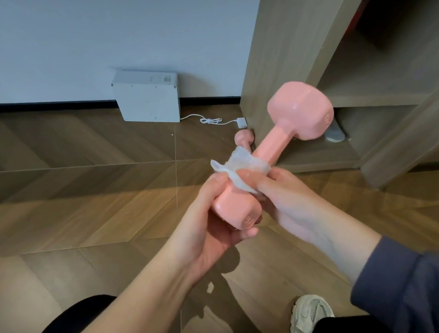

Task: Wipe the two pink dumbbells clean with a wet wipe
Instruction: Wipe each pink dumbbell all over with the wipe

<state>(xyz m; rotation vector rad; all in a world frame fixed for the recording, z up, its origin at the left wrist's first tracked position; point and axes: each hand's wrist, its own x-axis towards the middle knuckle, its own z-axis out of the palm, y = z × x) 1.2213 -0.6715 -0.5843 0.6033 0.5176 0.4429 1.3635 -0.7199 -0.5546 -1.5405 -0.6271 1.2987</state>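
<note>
While the left hand [208,223] curls its fingers and thumb round the near head of the held dumbbell [271,143], the right hand [286,199] closes on the wet wipe [240,163], which is folded over the handle just beyond that head. The held dumbbell is off the floor, in the air between the two hands, and tilts up and away to the right. Its near head sits in the left palm, and its handle runs out past the right fingertips. Its far head stands free and high in front of the wooden cabinet [279,34], touched by neither hand.

The wipe covers the stretch of handle nearest the gripped head, and a crumpled corner sticks out to the left above the left hand's fingers. The right thumb and fingers press the wipe against the handle from the right side.

The second dumbbell [242,138] lies on the wood floor [76,184] behind the wipe, close to the cabinet's corner; only one pink head of it shows. Farther back a white box [147,97] stands against the wall [85,30], and a white cable [210,120] runs from it to a small adapter [242,122] beside the cabinet. A light shoe [310,318] and the right arm's dark sleeve [422,293] show at the bottom.
</note>
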